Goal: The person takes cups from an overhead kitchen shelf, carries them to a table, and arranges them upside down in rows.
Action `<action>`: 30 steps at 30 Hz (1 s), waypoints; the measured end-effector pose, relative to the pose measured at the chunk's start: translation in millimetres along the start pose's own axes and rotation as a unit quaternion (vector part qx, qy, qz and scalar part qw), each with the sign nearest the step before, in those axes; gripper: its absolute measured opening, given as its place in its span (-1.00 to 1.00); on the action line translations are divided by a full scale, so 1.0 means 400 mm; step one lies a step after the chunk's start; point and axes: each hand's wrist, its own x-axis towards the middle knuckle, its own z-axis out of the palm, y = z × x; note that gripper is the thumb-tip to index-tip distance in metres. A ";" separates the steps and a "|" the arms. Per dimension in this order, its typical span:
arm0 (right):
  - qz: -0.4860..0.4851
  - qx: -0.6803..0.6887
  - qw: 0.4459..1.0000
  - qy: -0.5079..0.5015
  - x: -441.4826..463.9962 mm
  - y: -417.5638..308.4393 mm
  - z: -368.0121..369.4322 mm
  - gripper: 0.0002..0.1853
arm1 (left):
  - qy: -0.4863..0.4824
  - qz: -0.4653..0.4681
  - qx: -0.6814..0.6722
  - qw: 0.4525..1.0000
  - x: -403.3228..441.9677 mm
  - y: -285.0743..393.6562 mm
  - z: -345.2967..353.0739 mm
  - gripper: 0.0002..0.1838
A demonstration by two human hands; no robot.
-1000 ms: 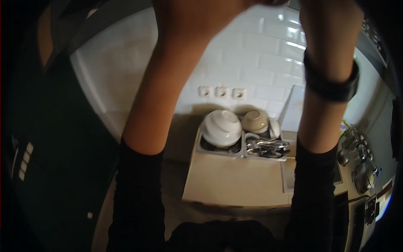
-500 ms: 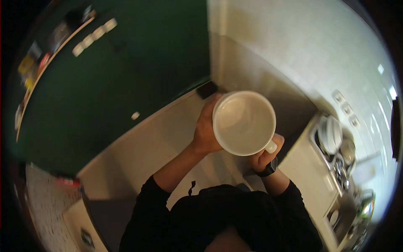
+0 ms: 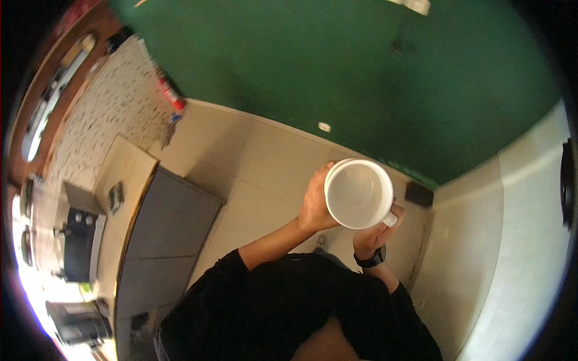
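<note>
In the head view I hold a large white mug in front of my body, its mouth facing up toward me. The inside looks pale, and a clear liquid may be in it, though I cannot be sure. My left hand is wrapped round the mug's left side. On the other side, my right hand grips it at the handle, from the lower right. Its fingers are partly hidden under the mug. A dark watch sits on my right wrist.
A green wall stands ahead, with a small white socket low on it. At left is a grey-fronted counter bearing a black appliance. A red fire-extinguisher-like object is at the far left corner. A pale wall rises at right.
My view has turned left: the sink counter with dishes has gone out of sight, and the grey-fronted counter shows more fully. Both hands still hold the mug.
</note>
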 end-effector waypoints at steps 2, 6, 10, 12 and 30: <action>-0.010 0.084 0.996 -0.020 0.068 0.058 0.112 -0.57 | 0.100 0.024 0.035 0.994 0.049 -0.083 -0.037 -0.22; 0.005 0.214 0.969 -0.121 0.196 0.123 0.377 -0.58 | 0.242 0.040 0.207 0.947 0.172 -0.166 -0.178 -0.05; 0.017 0.246 0.950 -0.190 0.204 0.166 0.620 -0.58 | 0.291 -0.031 0.253 0.922 0.205 -0.311 -0.330 0.04; -0.009 0.268 0.940 -0.211 0.206 0.179 0.779 -0.59 | 0.296 -0.054 0.224 0.927 0.221 -0.429 -0.437 0.05; 0.017 0.349 0.886 -0.304 0.192 0.244 1.789 -0.63 | 0.327 -0.148 0.262 0.896 0.571 -0.811 -1.243 0.19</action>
